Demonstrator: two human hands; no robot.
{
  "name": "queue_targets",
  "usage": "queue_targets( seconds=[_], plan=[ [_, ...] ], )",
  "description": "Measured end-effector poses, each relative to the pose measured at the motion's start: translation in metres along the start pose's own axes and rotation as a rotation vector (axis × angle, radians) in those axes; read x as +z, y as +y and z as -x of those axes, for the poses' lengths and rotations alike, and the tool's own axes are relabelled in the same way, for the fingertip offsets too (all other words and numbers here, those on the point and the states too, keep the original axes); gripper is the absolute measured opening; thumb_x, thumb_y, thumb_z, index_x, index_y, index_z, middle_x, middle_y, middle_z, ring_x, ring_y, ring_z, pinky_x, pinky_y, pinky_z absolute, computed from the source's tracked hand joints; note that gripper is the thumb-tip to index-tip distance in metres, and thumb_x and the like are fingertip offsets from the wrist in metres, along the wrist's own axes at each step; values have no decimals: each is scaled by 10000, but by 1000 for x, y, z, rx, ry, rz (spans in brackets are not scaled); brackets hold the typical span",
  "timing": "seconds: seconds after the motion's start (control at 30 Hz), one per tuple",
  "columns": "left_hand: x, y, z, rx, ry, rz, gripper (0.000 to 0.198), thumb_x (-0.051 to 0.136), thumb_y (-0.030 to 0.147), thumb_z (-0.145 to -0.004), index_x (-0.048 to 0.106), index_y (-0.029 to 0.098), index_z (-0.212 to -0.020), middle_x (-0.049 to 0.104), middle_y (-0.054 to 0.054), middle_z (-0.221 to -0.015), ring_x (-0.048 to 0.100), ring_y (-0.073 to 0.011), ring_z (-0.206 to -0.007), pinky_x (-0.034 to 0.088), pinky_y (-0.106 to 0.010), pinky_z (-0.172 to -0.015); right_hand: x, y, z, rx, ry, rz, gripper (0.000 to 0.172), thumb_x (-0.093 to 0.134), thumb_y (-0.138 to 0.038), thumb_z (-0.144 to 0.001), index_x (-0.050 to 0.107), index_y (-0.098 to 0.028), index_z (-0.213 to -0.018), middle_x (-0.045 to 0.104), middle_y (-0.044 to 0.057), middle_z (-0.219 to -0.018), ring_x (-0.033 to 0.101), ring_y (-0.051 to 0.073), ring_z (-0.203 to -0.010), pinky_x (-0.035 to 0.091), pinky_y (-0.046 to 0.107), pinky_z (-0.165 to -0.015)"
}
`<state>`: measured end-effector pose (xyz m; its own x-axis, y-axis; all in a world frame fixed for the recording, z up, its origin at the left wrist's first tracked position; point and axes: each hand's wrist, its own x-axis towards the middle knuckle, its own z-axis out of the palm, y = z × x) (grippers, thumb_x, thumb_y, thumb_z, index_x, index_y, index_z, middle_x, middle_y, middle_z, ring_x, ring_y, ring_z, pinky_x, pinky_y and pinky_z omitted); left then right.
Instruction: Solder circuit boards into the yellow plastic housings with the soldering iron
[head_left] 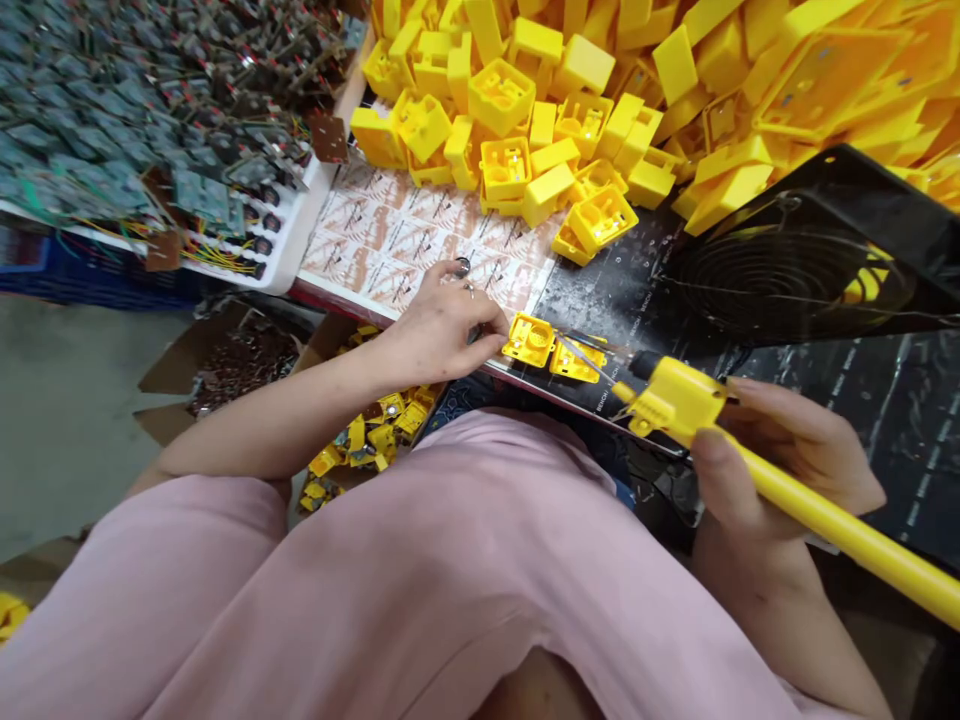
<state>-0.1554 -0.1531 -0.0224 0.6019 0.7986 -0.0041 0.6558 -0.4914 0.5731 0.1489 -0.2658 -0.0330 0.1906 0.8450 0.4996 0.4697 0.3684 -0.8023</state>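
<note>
Housing at near edge of table, left hand pinched against it; right hand tight round yellow tool

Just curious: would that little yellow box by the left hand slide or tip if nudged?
Probably light: the box looks like hollow plastic. Likely stiff, given its crisp square edges. Lying flat, it should slide rather than roll.
</note>
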Motion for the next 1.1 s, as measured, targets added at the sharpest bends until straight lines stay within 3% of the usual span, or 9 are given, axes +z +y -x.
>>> queue_targets(
  seconds=[0.13,0.27,0.4,0.6,0.77,0.87,0.93,1.1],
  plan=[
    [-2,9,-5,24,-36,-173,226,532,293,-886,734,222,-813,762,-14,-796,676,-216,-888,336,-573,-1214,0,-7,-4,-267,-208,-46,592,873,-105,-791,733,-258,-1345,821,30,-965,774,180,-739,649,268,-624],
    [-4,13,-14,46,-86,-263,219,530,283,-866,729,215,-806,744,-22,-756,662,-211,-832,377,-541,-1152,10,-8,-18,-392,-319,-65,382,873,-106,-797,725,-231,-1127,778,-13,-784,751,176,-624,622,251,-515],
    [-6,14,-19,82,-126,-304,212,532,274,-855,728,216,-800,743,-22,-748,632,-192,-773,410,-491,-1099,15,-7,-25,-458,-363,-40,271,885,-150,-818,645,-233,-912,745,-33,-704,728,151,-568,566,208,-448],
    [-8,16,-24,96,-164,-379,213,534,281,-850,718,214,-766,722,-39,-745,631,-214,-811,437,-483,-1030,20,-10,-32,-550,-415,0,262,875,-178,-857,618,-214,-888,741,-19,-692,715,119,-576,533,171,-465],
    [-9,15,-27,116,-151,-378,206,561,287,-842,736,206,-769,747,-58,-867,649,-255,-930,465,-447,-935,17,-17,-40,-615,-506,40,226,850,-147,-863,634,-208,-886,734,-2,-721,700,118,-589,569,201,-546],
    [-9,16,-28,110,-154,-375,207,572,286,-840,751,204,-778,749,-62,-912,652,-263,-946,476,-442,-917,5,-15,-38,-547,-498,73,143,753,-277,-982,653,-224,-894,734,-2,-750,711,114,-648,593,218,-609],
    [-10,17,-28,105,-170,-378,207,572,281,-839,755,205,-782,748,-62,-918,655,-266,-944,484,-445,-917,-1,-11,-35,-484,-453,107,219,655,-378,-1050,657,-241,-880,733,-2,-755,716,119,-672,604,236,-618],
    [-12,18,-29,98,-206,-402,230,555,281,-855,764,202,-800,758,-70,-937,667,-263,-941,498,-431,-902,1,-6,-30,-487,-357,93,189,793,-307,-942,647,-261,-831,728,-38,-700,684,113,-564,543,219,-483]
  ],
)
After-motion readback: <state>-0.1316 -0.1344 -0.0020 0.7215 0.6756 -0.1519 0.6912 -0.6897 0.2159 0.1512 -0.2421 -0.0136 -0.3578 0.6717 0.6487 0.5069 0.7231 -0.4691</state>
